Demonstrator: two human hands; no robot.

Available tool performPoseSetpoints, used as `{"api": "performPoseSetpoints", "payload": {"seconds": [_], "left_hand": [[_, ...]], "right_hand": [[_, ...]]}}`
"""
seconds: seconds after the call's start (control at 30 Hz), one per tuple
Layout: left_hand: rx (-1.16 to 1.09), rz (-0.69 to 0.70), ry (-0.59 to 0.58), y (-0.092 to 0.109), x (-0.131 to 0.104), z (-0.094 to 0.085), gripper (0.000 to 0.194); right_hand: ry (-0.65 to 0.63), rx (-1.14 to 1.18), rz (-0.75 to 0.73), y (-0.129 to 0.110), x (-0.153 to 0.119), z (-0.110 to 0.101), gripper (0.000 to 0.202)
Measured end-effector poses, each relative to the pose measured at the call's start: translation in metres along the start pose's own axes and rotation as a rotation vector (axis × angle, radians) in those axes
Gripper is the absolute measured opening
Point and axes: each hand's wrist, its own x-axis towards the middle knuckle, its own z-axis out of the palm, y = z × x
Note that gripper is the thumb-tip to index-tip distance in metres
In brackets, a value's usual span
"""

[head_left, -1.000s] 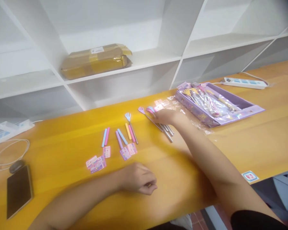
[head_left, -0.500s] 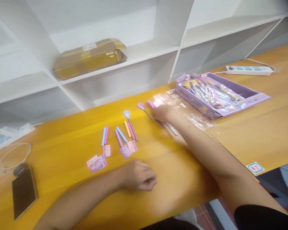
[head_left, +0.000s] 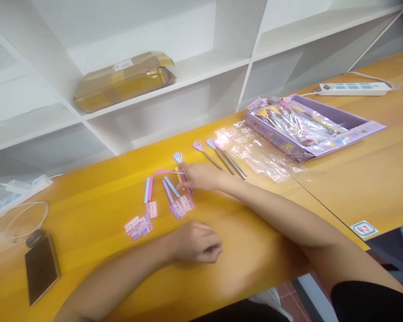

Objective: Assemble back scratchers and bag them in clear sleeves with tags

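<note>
My right hand (head_left: 201,175) is closed around the metal rod of a pink-headed back scratcher (head_left: 161,171), which points left above the coloured handles. Beneath that hand lie a yellow handle (head_left: 178,175), a pink one, partly covered, and a blue-headed back scratcher (head_left: 177,157). Farther left are a purple handle (head_left: 167,191), a blue handle (head_left: 172,187) and a blue-and-pink pair (head_left: 150,188). To the right, a purple-headed back scratcher (head_left: 198,146) lies beside a blue-headed one (head_left: 211,143) and another metal rod. My left hand (head_left: 199,243) rests curled on the table, nothing visible in it.
Small printed cards (head_left: 139,227) lie in front of the handles. Clear plastic wrappers (head_left: 262,156) spread beside a purple box (head_left: 362,129) of packaged back scratchers. A phone (head_left: 42,270) and power strips (head_left: 354,88) are on the table. A taped parcel (head_left: 124,82) sits on the shelf.
My right hand has moved left from beside the wrappers, carrying the pink-headed back scratcher over to the handles. My left hand stays curled in place.
</note>
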Motion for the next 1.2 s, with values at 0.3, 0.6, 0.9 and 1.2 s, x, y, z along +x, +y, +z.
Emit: {"api": "performPoseSetpoints", "payload": {"seconds": [0.3, 0.6, 0.9, 1.2], "left_hand": [[-0.013, -0.009, -0.012, 0.001, 0.003, -0.004, 0.015], [-0.067, -0.063, -0.070, 0.003, 0.005, -0.007, 0.017], [-0.225, -0.161, 0.018, 0.005, 0.005, -0.016, 0.013], [-0.394, -0.577, 0.403, -0.015, -0.007, -0.038, 0.023]], "right_hand": [[-0.134, 0.042, -0.078, 0.014, 0.008, 0.013, 0.108], [-0.107, 0.032, -0.103, 0.022, 0.016, 0.015, 0.108], [-0.077, 0.074, -0.104, 0.023, 0.018, 0.017, 0.085], [0.055, 0.073, -0.149, 0.030, 0.016, -0.003, 0.061]]}}
